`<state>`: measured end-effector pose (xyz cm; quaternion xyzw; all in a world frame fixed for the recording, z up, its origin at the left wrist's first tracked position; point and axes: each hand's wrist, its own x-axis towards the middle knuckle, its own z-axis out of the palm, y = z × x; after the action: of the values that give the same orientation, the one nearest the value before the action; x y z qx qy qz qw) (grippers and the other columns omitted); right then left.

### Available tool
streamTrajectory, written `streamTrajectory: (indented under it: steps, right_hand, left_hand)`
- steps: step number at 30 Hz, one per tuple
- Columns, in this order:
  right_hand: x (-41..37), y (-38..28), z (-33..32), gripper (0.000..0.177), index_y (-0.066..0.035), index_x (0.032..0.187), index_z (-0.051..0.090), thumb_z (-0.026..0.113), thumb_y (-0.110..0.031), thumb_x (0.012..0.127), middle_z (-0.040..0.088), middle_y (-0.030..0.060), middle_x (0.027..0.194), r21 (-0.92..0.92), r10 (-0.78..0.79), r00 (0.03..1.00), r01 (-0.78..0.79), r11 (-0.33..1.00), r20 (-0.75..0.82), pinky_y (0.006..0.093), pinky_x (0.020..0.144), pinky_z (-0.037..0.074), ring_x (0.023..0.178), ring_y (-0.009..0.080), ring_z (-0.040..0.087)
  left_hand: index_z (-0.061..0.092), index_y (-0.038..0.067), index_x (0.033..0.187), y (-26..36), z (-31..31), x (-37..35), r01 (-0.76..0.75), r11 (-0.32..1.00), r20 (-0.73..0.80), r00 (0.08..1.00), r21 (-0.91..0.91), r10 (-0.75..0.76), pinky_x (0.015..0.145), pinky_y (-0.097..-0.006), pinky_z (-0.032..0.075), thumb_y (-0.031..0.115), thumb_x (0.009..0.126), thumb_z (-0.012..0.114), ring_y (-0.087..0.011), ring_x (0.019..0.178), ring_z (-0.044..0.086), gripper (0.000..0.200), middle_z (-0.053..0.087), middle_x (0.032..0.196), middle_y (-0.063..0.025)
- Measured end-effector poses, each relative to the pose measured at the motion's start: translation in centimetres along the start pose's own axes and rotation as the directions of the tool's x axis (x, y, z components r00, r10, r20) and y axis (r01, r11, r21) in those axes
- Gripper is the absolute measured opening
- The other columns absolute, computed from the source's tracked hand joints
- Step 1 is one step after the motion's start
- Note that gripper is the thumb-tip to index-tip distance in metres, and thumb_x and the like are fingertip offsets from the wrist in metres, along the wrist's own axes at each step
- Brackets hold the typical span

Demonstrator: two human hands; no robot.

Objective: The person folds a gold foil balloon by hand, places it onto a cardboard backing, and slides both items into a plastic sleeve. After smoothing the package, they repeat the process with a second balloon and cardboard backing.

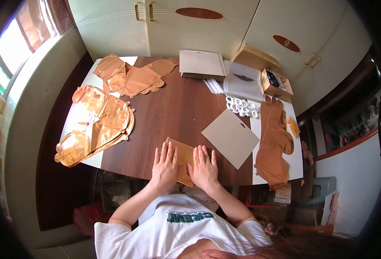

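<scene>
A folded piece of copper-coloured foil point(183, 160), apparently a flat foil balloon, lies at the table's near edge in front of me. My left hand point(164, 167) rests flat over its left side, fingers stretched forward. Over the right side lies my right hand point(204, 167), also flat, its thumb on the foil. The palms hide parts of the folded piece. Just right of my right hand is a grey card point(230, 139) with a hanging slot, turned cornerwise.
Copper foil balloons lie flat at the left point(97, 123), at the back left point(140, 77) and on the right point(273, 146). Along the back right are a stack of cards point(202, 64), clear plastic bags point(244, 81), white rings point(241, 106) and an open box point(277, 83).
</scene>
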<state>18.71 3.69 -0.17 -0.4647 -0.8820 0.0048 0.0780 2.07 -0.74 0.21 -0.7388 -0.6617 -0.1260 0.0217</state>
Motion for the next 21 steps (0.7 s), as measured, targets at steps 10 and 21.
streamTrajectory:
  steps: [10,21]
  right_hand:
    - [1.7,3.5,-2.6,0.060,0.000,0.125,0.057,0.058,-0.045,0.086,0.042,0.0142,0.143,0.085,-0.205,0.975,0.198,0.977,0.083,0.0567,0.111,0.022,0.138,0.0347,0.030]
    - [13.1,5.2,-3.6,0.068,-0.017,0.132,0.054,0.070,-0.046,0.072,0.054,-0.0039,0.136,0.150,-0.872,0.460,0.862,0.484,0.168,0.0391,0.098,0.038,0.131,0.0179,0.042]
  left_hand:
    - [0.040,-0.001,0.139,0.7,0.0,-1.1,0.128,0.989,0.024,0.992,-0.074,-0.126,0.113,-0.0585,0.013,0.044,0.084,0.056,-0.0368,0.139,0.028,0.072,0.036,0.144,-0.0252]
    - [0.047,0.001,0.135,0.9,-0.1,-1.4,0.132,0.989,-0.044,0.990,-0.068,-0.135,0.113,-0.0583,0.014,0.043,0.081,0.057,-0.0356,0.136,0.034,0.069,0.042,0.140,-0.0245]
